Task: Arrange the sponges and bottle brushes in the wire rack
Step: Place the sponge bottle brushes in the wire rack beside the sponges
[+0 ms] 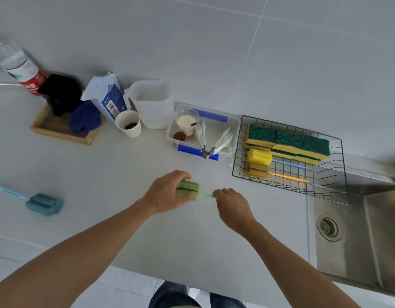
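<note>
A green bottle brush (188, 189) is held over the counter in both hands. My left hand (167, 193) wraps its sponge head, and my right hand (233, 206) pinches the thin green handle. The black wire rack (338, 174) stands to the right beside the sink. In it lie yellow-and-green sponges (289, 142), a yellow-headed brush (260, 156) with a blue handle and a tan-headed brush (257, 170) with an orange handle. A blue bottle brush (43, 204) lies on the counter at far left.
Along the wall stand a clear plastic box with blue handles (197, 152), a white tub (154, 105), a paper cup (128, 123), a blue-and-white carton (110, 98) and a wooden tray (59, 130) holding dark cloths. The steel sink (358, 236) lies at right.
</note>
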